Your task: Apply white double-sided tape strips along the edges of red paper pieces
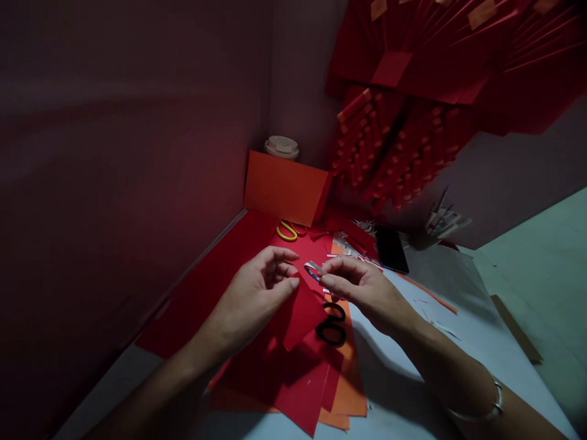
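Near the middle of the head view, my left hand (257, 293) is closed, with the thumb and curled fingers at a corner of a piece of red paper (300, 315). The paper hangs over the other sheets; its pinched corner is partly hidden. My right hand (355, 281) pinches a small curled, whitish strip (312, 269) between thumb and index finger. Its loop points toward my left fingertips, a little apart from them. Black-handled scissors (332, 333) lie just below the right hand, blades hidden by red paper.
Red sheets (202, 287) and orange sheets (353, 391) cover the table. Behind are yellow-handled scissors (287, 231), a folded orange card (284, 186), a lidded cup (281, 146), a phone (391, 249), a pen holder (435, 232) and paper scraps. Red paper decorations (398, 140) hang on the wall.
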`<state>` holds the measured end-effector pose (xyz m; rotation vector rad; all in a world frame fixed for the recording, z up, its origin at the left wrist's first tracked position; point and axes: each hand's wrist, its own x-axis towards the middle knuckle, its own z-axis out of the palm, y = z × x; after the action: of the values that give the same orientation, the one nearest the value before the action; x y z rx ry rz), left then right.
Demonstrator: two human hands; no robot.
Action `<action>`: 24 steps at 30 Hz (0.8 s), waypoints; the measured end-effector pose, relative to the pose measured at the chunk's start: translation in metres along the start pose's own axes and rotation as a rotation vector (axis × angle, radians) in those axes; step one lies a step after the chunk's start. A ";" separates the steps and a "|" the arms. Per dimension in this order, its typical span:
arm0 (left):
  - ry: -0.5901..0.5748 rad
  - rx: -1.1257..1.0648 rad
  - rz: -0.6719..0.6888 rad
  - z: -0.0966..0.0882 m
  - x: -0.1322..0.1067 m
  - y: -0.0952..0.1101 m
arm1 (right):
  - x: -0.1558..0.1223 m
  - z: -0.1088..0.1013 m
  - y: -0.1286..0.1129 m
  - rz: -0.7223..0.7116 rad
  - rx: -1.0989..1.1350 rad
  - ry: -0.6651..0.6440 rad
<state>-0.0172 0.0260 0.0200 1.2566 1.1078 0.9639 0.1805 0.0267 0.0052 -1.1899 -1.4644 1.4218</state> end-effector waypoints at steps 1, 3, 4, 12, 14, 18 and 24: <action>-0.024 -0.004 0.000 0.001 0.000 -0.002 | -0.001 0.002 0.001 -0.001 0.019 -0.004; -0.066 -0.011 0.012 0.002 0.000 -0.005 | -0.001 0.007 0.003 -0.006 0.073 -0.027; -0.085 -0.015 0.015 0.003 0.000 -0.007 | -0.001 0.010 0.005 -0.009 0.098 -0.040; -0.061 -0.034 -0.060 0.001 0.001 -0.007 | 0.003 0.009 0.008 -0.089 0.155 0.156; -0.064 -0.042 -0.083 -0.001 0.001 -0.004 | 0.003 0.009 0.007 -0.108 0.167 0.197; 0.086 0.143 -0.012 -0.006 0.000 0.002 | 0.003 0.007 0.002 -0.126 0.097 0.244; 0.187 0.269 0.073 -0.010 -0.001 0.003 | -0.001 -0.001 -0.003 -0.368 -0.314 0.326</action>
<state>-0.0270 0.0277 0.0234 1.4528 1.3810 1.0278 0.1811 0.0257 0.0087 -1.1942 -1.6038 0.7318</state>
